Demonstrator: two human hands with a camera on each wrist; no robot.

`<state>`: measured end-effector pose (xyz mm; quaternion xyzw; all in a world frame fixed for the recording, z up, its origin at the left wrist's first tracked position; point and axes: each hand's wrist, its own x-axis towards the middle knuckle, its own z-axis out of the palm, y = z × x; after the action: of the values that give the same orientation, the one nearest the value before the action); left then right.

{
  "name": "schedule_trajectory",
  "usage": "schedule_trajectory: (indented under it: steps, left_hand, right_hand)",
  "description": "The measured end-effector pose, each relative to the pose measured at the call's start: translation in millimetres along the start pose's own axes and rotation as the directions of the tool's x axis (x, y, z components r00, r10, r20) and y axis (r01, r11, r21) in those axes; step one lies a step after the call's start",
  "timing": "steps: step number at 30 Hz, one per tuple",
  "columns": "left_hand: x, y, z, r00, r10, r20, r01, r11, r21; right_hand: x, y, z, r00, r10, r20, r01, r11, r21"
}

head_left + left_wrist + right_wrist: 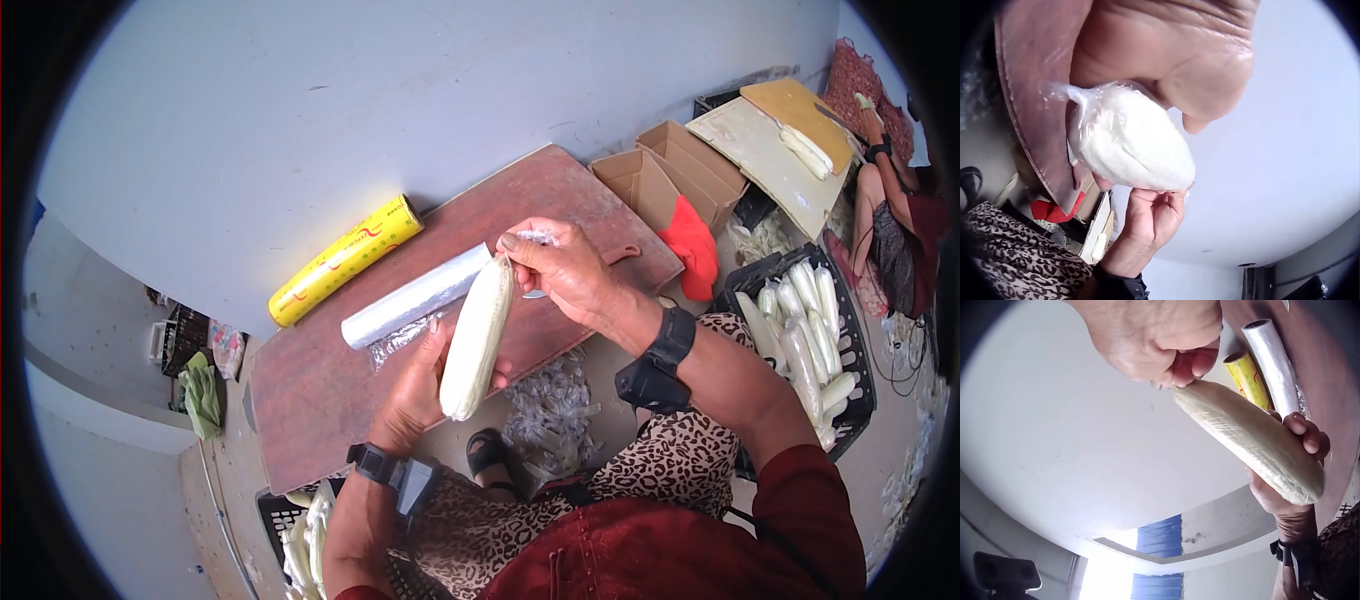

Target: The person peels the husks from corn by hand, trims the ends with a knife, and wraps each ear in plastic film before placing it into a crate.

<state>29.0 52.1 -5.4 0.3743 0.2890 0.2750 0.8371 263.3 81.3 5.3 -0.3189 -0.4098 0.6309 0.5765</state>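
A long pale vegetable (478, 340) in clear film is held tilted above the reddish board (300, 420). Around its lower part curl the fingers of the left hand (418, 385). The right hand (562, 270) pinches its upper tip between thumb and fingers. In the left wrist view the film on the vegetable (1132, 137) ends in a twisted tail at the near end, and the right hand (1154, 219) is at the far end. The right wrist view shows smooth film with small wrinkles on the vegetable (1254, 440), the left hand (1285, 494) beneath it.
A clear film roll (418, 295) and a yellow roll (345, 262) lie on the board. Cardboard boxes (690, 175) and a red cloth (690, 250) are at its right end. Black crates (862, 400) hold pale vegetables. Crumpled film lies on the floor. Another person sits at far right.
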Motion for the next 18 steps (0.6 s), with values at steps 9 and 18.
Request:
schedule_trajectory:
  steps: [9, 18]
  left_hand:
    - [4.9, 0.8, -6.7, 0.99, 0.138, -0.042, -0.127, 0.972, 0.196]
    - [-1.4, 1.8, -1.1, 0.996, -0.071, 0.045, 0.065, 0.991, 0.119]
  right_hand:
    - [-1.6, -1.2, -4.0, 1.0, -0.002, -0.014, 0.001, 1.0, -0.022]
    - [-2.7, 6.7, -1.3, 0.995, 0.006, 0.098, 0.001, 0.997, -0.072]
